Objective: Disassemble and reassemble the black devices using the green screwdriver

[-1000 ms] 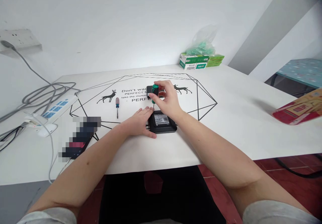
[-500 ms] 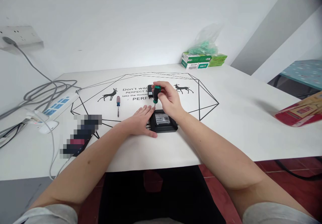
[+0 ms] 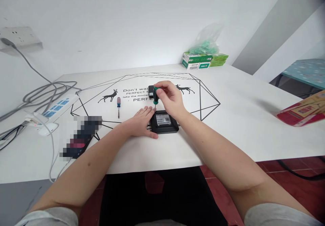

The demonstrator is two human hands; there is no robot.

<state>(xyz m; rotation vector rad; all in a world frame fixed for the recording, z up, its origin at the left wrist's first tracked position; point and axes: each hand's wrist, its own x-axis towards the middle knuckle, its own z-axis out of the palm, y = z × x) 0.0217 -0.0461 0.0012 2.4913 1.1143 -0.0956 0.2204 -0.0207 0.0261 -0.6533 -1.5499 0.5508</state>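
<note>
A flat black device [image 3: 165,128] with a white label lies on the table in front of me. Spread along its left edge, my left hand [image 3: 141,121] is open, fingers and thumb stretched out. My right hand [image 3: 171,97] is closed round the handle of a green and black screwdriver [image 3: 155,96], held upright. The shaft points down at the device's far left corner, close to my left fingertips; its exact tip contact is too small to tell. Just behind the screwdriver sits a small black block [image 3: 151,90], partly hidden by my right hand.
A second screwdriver [image 3: 118,107] lies left of my hands. Further left are a pixelated phone-like object [image 3: 83,136], a power strip [image 3: 59,108] and coiled grey cables [image 3: 48,90]. Green boxes [image 3: 196,59] stand at the back; a red package [image 3: 299,112] is at the right.
My right hand's fingers have shifted on the screwdriver handle, and the handle is turned slightly. My left hand and the black device stay in place.
</note>
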